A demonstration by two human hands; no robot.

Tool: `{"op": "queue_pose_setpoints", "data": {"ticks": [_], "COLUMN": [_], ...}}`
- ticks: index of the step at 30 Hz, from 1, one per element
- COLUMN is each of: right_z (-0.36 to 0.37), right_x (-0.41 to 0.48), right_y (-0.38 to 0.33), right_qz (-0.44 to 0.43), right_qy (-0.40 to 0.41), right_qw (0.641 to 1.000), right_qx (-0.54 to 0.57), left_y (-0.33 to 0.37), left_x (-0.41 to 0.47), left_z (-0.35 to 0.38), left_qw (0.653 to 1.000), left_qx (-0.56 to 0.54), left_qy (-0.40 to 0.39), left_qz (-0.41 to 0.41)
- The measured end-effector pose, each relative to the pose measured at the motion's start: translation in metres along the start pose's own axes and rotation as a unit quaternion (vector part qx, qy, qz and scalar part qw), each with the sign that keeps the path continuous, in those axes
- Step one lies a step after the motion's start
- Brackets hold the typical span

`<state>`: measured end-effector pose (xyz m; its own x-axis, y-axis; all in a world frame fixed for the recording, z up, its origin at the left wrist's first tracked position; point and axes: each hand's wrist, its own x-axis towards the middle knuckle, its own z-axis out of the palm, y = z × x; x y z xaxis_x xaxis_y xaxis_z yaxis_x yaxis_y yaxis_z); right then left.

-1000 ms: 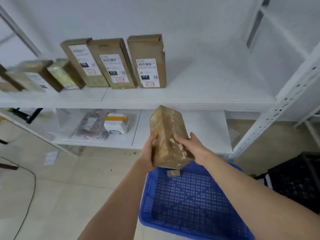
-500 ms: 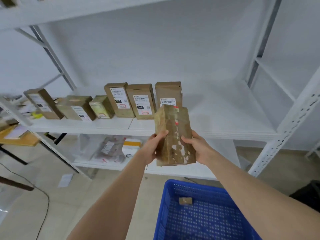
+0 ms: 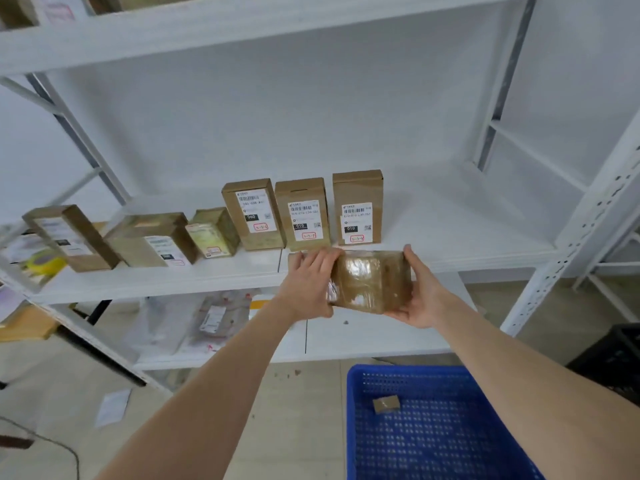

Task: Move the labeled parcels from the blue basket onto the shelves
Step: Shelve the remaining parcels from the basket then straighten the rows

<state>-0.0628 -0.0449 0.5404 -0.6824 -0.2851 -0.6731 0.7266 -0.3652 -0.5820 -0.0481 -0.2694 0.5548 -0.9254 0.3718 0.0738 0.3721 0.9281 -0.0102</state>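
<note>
Nearest, the blue basket [image 3: 398, 371] holds only a small brown scrap [image 3: 386, 404]. Beyond it, the left hand [image 3: 308, 285] and right hand [image 3: 420, 301] clasp the parcel [image 3: 372, 280] by its ends at the front edge of the middle shelf [image 3: 467, 251]. The placing step looks underway. Next it probably needs standing right of the labeled boxes [image 3: 356, 207].

Three upright cardboard boxes stand in a row on the middle shelf [image 3: 450, 251], each with a white shipping label bearing a barcode. On the left box [image 3: 242, 237] a black patch reads "060", and the printed line above it begins "060"; the rest is blurred. The centre box [image 3: 301, 192] shows "010" on its black patch, under a line beginning "010-010". The right box [image 3: 357, 188] also shows "010" on black, under a line beginning "010-010". Each label carries a red-framed sticker with handwriting too small to read. Labels on the boxes farther left [image 3: 152, 244] are blurred.
</note>
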Motion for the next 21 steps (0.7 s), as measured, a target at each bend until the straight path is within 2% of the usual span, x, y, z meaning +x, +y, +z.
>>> {"op": "queue_pose_setpoints", "data": {"ticks": [6, 8, 9, 10, 11, 12, 13, 14, 15, 18, 20, 21], "right_z": [0.010, 0.012, 0.013, 0.012, 0.010, 0.008, 0.005, 0.003, 0.001, -0.003, -0.008, -0.012], "right_x": [-0.018, -0.024, -0.028, -0.031, -0.032, -0.034, -0.036, -0.038, -0.040, -0.046, -0.046, -0.044], "right_y": [0.007, 0.013, 0.016, 0.019, 0.022, 0.023, 0.025, 0.026, 0.027, 0.029, 0.030, 0.030], "right_qz": [-0.005, -0.024, -0.037, -0.049, -0.058, -0.064, -0.069, -0.074, -0.077, -0.083, -0.085, -0.087], "right_qy": [-0.008, -0.021, -0.026, -0.031, -0.036, -0.041, -0.044, -0.049, -0.056, -0.078, -0.080, -0.073], "right_qw": [1.000, 0.999, 0.998, 0.997, 0.996, 0.995, 0.994, 0.994, 0.993, 0.991, 0.992, 0.994], "right_qx": [0.021, 0.036, 0.045, 0.051, 0.058, 0.063, 0.067, 0.071, 0.074, 0.067, 0.038, 0.002], "left_y": [-0.008, -0.003, 0.000, 0.005, 0.009, 0.013, 0.017, 0.021, 0.026, 0.037, 0.039, 0.040], "left_x": [-0.020, -0.026, -0.026, -0.026, -0.025, -0.024, -0.021, -0.020, -0.021, -0.026, -0.028, -0.029], "left_z": [0.006, 0.007, 0.005, 0.001, -0.006, -0.013, -0.018, -0.021, -0.023, -0.023, -0.021, -0.022], "left_qw": [0.994, 0.992, 0.983, 0.956, 0.906, 0.837, 0.767, 0.714, 0.676, 0.591, 0.560, 0.556], "left_qx": [0.051, -0.007, -0.084, -0.196, -0.319, -0.437, -0.529, -0.589, -0.625, -0.704, -0.736, -0.743], "left_qy": [0.094, 0.121, 0.139, 0.145, 0.134, 0.110, 0.083, 0.052, 0.022, -0.016, 0.003, 0.021], "left_qz": [0.017, -0.036, -0.088, -0.162, -0.244, -0.311, -0.352, -0.375, -0.390, -0.393, -0.379, -0.372]}}
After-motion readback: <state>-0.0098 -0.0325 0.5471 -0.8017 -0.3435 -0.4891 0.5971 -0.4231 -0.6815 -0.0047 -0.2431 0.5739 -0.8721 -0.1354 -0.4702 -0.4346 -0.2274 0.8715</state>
